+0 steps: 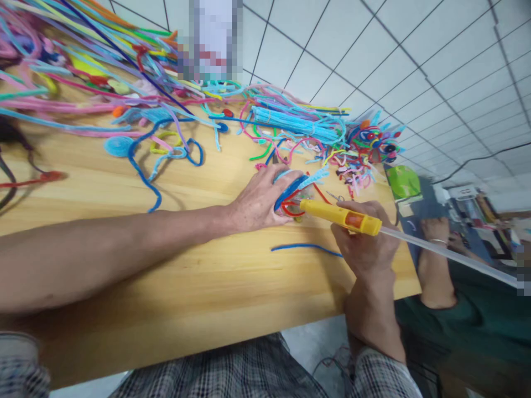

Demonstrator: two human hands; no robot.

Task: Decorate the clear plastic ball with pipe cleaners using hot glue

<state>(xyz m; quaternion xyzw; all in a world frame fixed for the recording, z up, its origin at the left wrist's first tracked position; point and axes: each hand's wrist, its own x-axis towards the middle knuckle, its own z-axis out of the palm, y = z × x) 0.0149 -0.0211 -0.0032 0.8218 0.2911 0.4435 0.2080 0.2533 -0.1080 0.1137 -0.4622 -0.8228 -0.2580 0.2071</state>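
Observation:
My left hand [261,196] is closed around a craft piece of coiled blue and red pipe cleaners [287,193], with light blue ends poking out above. Part of the piece is hidden by the fingers. In my right hand [369,243] is a yellow glue gun [338,215], its nozzle pointing left at the red part of the piece; whether the tip touches it I cannot tell. A long clear glue stick [448,254] runs out of the gun's back end. Just below, a loose blue pipe cleaner [307,247] lies on the wooden table [207,298].
A bundle of light blue pipe cleaners [298,124] lies at the back, with many loose coloured ones at the left. Finished-looking colourful figures [375,141] stand at the far right corner. Small scissors [335,197] lie behind the gun. Another person's forearm [435,276] is at the right.

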